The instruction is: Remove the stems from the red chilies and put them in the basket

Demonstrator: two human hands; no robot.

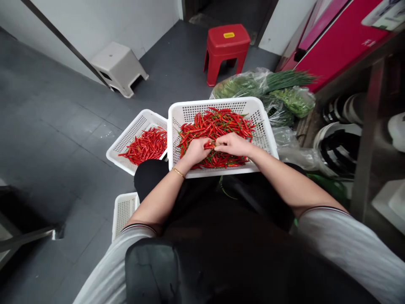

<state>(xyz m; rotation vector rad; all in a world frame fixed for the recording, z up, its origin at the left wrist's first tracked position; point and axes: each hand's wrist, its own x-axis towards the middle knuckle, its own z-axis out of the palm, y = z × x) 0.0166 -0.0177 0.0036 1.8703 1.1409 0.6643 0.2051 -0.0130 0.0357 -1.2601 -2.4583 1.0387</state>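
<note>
A white perforated basket (177, 126) rests on my lap, heaped with red chilli peppers (221, 122) that have green stems. My left hand (198, 150) and my right hand (232, 144) meet over the front of the heap. Both are closed in a pinch on one red chilli (209, 145) held between them. A thin gold bracelet circles my left wrist. A second white basket (126, 141) on the floor to the left holds more red chillies (147, 145).
A third white basket (124, 211) lies by my left knee. Bags of green vegetables (272, 90) sit beyond the lap basket. A red stool (226, 48) and a grey stool (119, 67) stand further off. Shelving with bowls is on the right.
</note>
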